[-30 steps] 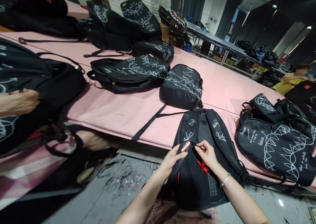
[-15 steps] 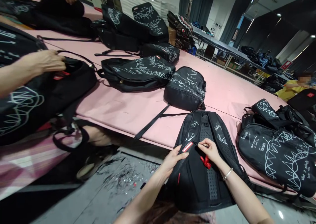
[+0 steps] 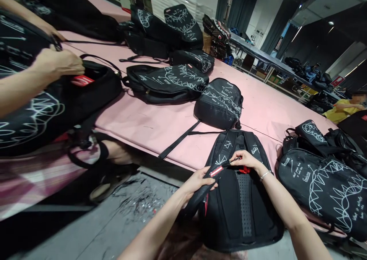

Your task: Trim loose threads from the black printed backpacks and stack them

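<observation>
A black backpack rests with its back panel facing me, against the table's front edge. My left hand grips its left shoulder strap, thumb just below a red-and-white label. To the right of the label, my right hand pinches a slim dark pointed thing, whose tip reaches toward the strap. A red piece shows beneath that hand; whether it belongs to the slim thing I cannot tell. White scribbled lines mark both straps.
Black printed backpacks lie along the pink table, one directly ahead and another to my right. At left, another person's hand works at an open bag. Dark scraps litter the floor.
My right hand has moved up a little, and the red piece is now mostly behind it. My left hand has pulled the strap outward, away from the back panel.
</observation>
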The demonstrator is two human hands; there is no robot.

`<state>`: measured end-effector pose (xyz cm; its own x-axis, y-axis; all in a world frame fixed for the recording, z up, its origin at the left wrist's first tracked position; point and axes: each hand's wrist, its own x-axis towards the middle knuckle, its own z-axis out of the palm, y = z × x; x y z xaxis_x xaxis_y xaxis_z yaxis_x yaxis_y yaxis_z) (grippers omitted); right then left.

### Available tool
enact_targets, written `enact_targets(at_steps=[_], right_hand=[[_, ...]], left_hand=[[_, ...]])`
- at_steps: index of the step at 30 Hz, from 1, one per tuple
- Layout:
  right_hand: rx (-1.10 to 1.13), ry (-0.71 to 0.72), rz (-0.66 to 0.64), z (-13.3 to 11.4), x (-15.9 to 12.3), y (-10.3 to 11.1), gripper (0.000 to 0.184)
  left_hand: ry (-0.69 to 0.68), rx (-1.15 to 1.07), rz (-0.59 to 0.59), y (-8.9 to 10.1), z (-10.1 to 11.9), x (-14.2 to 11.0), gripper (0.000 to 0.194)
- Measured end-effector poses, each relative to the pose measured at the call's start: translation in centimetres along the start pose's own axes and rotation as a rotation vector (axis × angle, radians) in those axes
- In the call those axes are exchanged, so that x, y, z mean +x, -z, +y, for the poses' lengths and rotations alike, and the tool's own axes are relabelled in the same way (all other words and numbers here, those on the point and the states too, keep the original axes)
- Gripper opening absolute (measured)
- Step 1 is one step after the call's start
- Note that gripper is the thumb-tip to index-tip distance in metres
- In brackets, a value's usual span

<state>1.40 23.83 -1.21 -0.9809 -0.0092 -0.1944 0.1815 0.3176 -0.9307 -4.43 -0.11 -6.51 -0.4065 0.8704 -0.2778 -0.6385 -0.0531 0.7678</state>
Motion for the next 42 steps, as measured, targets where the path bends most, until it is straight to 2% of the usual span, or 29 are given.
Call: enact_targets(at_steps=[5, 16, 38, 40, 42], right_hand=[[-0.006, -0.005, -0.063, -0.5, 0.8, -0.2, 0.031], [-0.015, 0.002, -0.073, -0.3, 0.8, 0.7, 0.033], [-0.114, 0.103, -0.152, -3.9, 0.7, -2.9, 0.026], [-0.115, 0.118, -0.141, -3.9, 0.5, -3.3, 0.025], [-0.105, 0.139, -0.076, -3.4, 0.3, -3.5, 0.023]], left_hand=[[0.003, -0.006, -0.015, 0.2, -0.2, 0.1, 0.045], [0.000, 0.000, -0.021, -0.2, 0.8, -0.2, 0.037], [-0.068, 0.099, 0.057, -2.4, 1.9, -0.5, 0.030], [-0.074, 0.089, 0.057, -2.6, 2.0, -0.6, 0.031], [-0.082, 0.075, 0.047, -2.6, 2.2, -0.8, 0.032]])
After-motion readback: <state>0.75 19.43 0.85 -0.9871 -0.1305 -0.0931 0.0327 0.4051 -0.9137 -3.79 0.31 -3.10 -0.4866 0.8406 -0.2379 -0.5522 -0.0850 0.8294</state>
